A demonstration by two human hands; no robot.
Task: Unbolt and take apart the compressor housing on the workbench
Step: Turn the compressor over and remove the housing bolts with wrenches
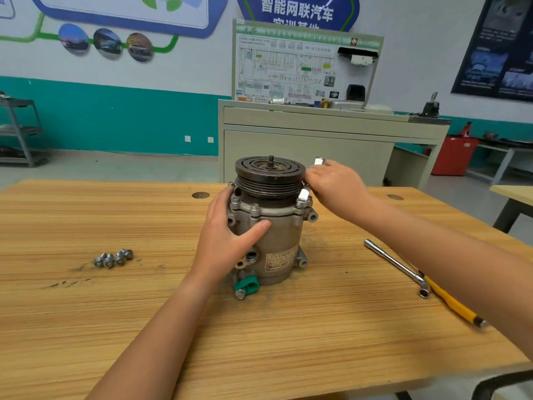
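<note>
The grey compressor housing (281, 241) stands upright in the middle of the wooden workbench (317, 342), its black grooved pulley (269, 176) on top. Several bolts sit in the flange under the pulley. My left hand (227, 238) grips the housing's left side, thumb lying across the front. My right hand (334, 186) is at the pulley's right edge and holds a small silver socket wrench (302, 195). One end of the wrench sits on a flange bolt; the other end sticks out above my fingers.
Several loose bolts (114, 257) lie to the left of the housing. An L-shaped socket wrench (395, 264) and a yellow-handled screwdriver (452, 303) lie to the right. A training cabinet (317, 134) stands behind the bench.
</note>
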